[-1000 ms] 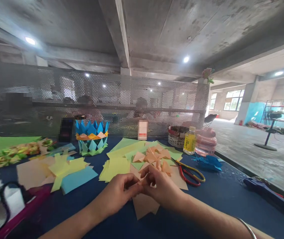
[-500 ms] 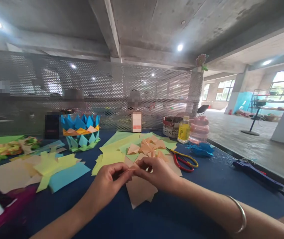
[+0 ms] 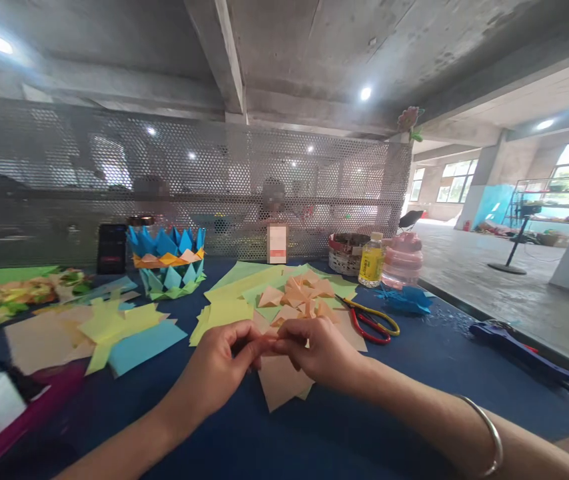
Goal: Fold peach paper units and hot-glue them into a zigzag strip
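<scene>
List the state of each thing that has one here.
Left hand, pinched on a small orange paper
Right hand, pinched on the same paper
Small orange paper, mostly hidden
Scissors, lying down
Bottle, upright, capped
Pink jug, upright
Basket, upright
Tiered paper ring, upright
Yellow sheets, loosely stacked
Ceiling lights, lit

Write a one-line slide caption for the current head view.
Left hand and right hand pinch a small, mostly hidden piece of peach paper, with folded peach pieces and scissors nearby.
</scene>
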Demonstrator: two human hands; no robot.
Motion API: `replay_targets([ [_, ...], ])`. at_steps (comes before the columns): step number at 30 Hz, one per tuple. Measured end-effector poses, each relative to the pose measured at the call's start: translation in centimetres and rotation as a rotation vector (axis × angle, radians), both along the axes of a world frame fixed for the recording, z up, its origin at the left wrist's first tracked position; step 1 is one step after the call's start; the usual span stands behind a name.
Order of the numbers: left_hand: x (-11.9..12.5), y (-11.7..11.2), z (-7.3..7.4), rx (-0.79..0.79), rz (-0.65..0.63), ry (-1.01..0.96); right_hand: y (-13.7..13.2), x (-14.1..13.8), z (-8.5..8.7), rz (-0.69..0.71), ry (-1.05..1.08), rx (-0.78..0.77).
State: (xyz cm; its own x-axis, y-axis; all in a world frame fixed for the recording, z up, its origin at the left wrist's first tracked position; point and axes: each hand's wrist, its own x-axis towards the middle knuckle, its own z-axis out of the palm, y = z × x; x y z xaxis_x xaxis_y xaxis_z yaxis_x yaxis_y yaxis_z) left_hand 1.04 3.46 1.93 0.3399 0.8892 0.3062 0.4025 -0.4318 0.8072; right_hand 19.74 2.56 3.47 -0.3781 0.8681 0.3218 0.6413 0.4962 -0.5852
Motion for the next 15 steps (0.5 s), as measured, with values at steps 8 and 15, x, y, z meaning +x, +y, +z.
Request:
replay_targets([
  [8, -0.3, 0.8, -0.2, -0.040, 0.071, 0.030, 0.4, 0.7, 1.1, 0.007, -0.014, 0.044],
  [15, -0.5, 1.3, -0.2, 0.011, 0.044, 0.074, 1.5, 1.3, 1.0, -0.005, 0.020, 0.064],
])
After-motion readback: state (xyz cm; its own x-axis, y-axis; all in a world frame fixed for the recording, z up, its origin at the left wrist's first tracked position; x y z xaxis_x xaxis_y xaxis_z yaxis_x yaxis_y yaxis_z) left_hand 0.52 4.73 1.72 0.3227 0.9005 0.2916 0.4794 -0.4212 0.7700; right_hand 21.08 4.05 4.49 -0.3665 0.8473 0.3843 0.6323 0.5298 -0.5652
